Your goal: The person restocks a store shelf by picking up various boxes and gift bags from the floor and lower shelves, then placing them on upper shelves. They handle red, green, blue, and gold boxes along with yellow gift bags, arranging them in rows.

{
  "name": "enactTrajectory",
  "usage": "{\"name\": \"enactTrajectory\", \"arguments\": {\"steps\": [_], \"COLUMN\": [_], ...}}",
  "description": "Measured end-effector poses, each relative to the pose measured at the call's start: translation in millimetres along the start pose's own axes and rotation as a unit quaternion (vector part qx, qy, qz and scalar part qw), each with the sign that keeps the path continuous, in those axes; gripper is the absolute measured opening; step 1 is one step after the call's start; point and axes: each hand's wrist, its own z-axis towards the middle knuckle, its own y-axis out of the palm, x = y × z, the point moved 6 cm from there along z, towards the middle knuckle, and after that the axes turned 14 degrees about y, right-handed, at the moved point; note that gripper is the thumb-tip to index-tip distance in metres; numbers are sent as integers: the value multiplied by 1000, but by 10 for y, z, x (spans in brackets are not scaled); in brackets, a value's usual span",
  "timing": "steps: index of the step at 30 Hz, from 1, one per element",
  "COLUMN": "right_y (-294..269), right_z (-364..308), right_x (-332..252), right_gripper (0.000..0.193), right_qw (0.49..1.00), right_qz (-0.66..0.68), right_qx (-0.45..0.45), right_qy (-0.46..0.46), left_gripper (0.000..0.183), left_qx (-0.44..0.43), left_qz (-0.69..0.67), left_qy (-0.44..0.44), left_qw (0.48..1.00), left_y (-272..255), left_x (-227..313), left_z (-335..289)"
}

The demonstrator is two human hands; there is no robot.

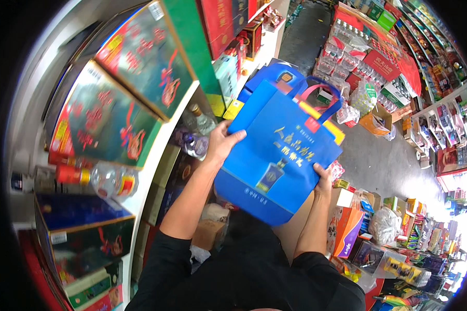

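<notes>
one blue bag (267, 142), contents unclear

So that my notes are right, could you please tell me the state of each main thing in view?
Left hand, closed on the bag's edge
Right hand, closed on its other edge
Blue bag, held up, tilted
Clear bottle, capped
Green gift boxes, closed
Orange carton, open
White bag, bulging

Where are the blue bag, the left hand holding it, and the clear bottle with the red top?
Blue bag (276, 155): head view, middle of its printed front.
Left hand (223, 142): head view, middle of the hand.
Red-topped bottle (111, 180): head view, its clear body.
</notes>
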Motion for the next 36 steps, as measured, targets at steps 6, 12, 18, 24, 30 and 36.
{"name": "enactTrajectory", "arguments": {"steps": [6,12,18,24,30,36], "right_y": [-578,-827,-822,-1007,-933,-940], "right_z": [1880,3870,4833,4802,4669,4581], "right_x": [-798,-630,410,776,701,687], "right_gripper": [78,55,56,83,96,102], "right_qw": [988,963,987,967,973,964], "right_qz": [109,270,64,-78,-74,-93], "right_qx": [51,3,93,175,151,189], "right_qy": [-95,18,117,166,157,163], "left_gripper": [52,36,31,33,35,33], "left_qx": [111,-16,199,239,229,221], "left_qz": [84,279,199,220,188,200], "left_qy": [110,-252,-501,-522,-516,-515], "left_qw": [984,926,819,788,804,804], "left_y": [-460,-1530,-2166,-2093,-2010,-2003], "left_x": [-380,-1764,-1691,-1442,-1487,-1524], "left_z": [181,-1995,-3952,-4196,-4101,-4168]}}
